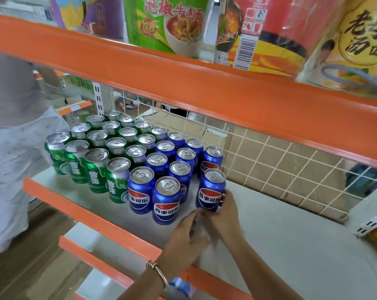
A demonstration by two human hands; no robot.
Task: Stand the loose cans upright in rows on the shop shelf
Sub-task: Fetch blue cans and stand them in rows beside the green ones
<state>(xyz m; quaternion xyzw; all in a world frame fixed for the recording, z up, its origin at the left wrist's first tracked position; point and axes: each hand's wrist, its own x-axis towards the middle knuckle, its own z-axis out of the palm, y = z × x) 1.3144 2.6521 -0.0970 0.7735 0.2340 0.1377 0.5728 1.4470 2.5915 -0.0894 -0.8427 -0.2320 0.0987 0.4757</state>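
Upright cans stand in rows on the white shelf [291, 230]: green cans [96, 169] on the left, blue cola cans [166, 200] to their right. At the right end of the block stands one blue cola can [210, 191], just in front of another blue can [212, 159]. My right hand [224, 215] grips the base of this front can, with fingers curled round its right side. My left hand [186, 234], a bracelet on its wrist, reaches over the shelf's orange front edge. Its fairly straight fingertips lie at the can's lower left.
The orange lip of the shelf above [183, 83] hangs close over the cans, with big noodle tubs [170, 24] on it. A white wire grid [280, 167] backs the shelf. A person in light clothes [12, 148] stands at the left. The shelf surface right of the cans is bare.
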